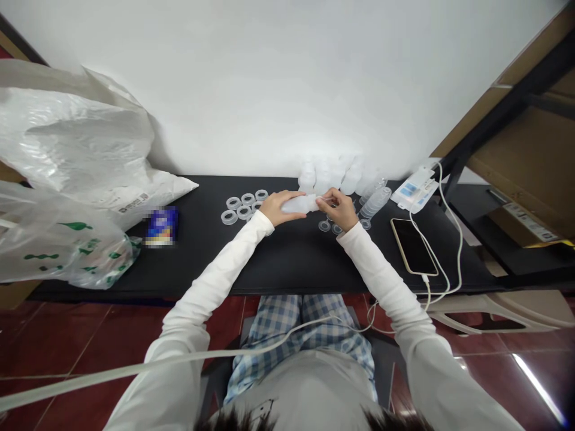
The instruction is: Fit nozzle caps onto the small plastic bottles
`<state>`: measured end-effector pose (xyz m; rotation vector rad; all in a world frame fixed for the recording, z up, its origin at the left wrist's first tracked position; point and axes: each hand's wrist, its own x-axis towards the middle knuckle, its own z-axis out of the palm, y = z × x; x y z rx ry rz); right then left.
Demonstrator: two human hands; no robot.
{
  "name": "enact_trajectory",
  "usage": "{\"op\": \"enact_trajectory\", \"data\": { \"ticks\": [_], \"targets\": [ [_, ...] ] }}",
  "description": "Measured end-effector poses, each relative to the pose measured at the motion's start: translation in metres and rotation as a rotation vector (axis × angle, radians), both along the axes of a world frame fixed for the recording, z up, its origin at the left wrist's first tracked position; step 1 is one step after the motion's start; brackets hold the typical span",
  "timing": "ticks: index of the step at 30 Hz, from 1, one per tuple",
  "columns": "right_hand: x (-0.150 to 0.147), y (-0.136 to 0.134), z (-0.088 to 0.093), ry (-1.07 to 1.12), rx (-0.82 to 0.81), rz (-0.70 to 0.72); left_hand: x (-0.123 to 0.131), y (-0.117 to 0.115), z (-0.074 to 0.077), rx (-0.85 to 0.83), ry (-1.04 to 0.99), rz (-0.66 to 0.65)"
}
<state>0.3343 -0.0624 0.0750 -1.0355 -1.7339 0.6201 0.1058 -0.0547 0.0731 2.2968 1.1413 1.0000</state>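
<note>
My left hand (277,208) is wrapped around a small translucent plastic bottle (300,204) held on its side above the black table (287,257). At the bottle's right end my right hand (339,209) pinches with its fingers closed, though what sits between them is too small to make out. Several clear plastic rings (242,208) lie on the table just left of my left hand. A few small clear caps (324,225) lie under my right hand. Upright translucent bottles (332,173) stand in a group against the wall behind both hands.
Stacked clear cups (376,202) lie right of my hands. A phone (413,245) on a white cable and a white charger box (415,188) sit at the right. Large plastic bags (67,179) fill the left end, beside a blue packet (162,226). A brown shelf (516,137) rises at the right.
</note>
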Motion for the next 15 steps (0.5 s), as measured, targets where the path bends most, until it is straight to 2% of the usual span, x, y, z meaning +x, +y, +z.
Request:
{"op": "enact_trajectory", "data": {
  "ticks": [2, 4, 6, 8, 10, 12, 13, 15],
  "targets": [
    [0.0, 0.0, 0.0, -0.149, 0.022, -0.112, 0.005, -0.001, -0.005, 0.18, 0.16, 0.052],
    [0.002, -0.001, 0.001, -0.289, 0.024, -0.159, 0.007, -0.001, -0.009, 0.288, 0.251, 0.067],
    [0.004, -0.002, 0.002, -0.398, 0.097, -0.226, 0.007, 0.0, -0.012, 0.332, 0.284, 0.073],
    [0.007, -0.003, 0.003, -0.493, 0.262, -0.262, 0.005, -0.001, -0.012, 0.321, 0.286, 0.08],
    [0.009, -0.003, 0.001, -0.609, 0.421, -0.181, 0.003, -0.001, -0.011, 0.273, 0.258, 0.067],
    [0.008, -0.002, -0.003, -0.735, 0.499, -0.059, 0.001, -0.003, -0.009, 0.22, 0.213, 0.014],
    [0.006, -0.002, -0.006, -0.78, 0.517, -0.039, 0.002, -0.003, -0.009, 0.21, 0.193, -0.016],
    [0.002, -0.002, -0.01, -0.809, 0.532, -0.1, 0.005, -0.004, -0.009, 0.243, 0.178, -0.039]
  ]
}}
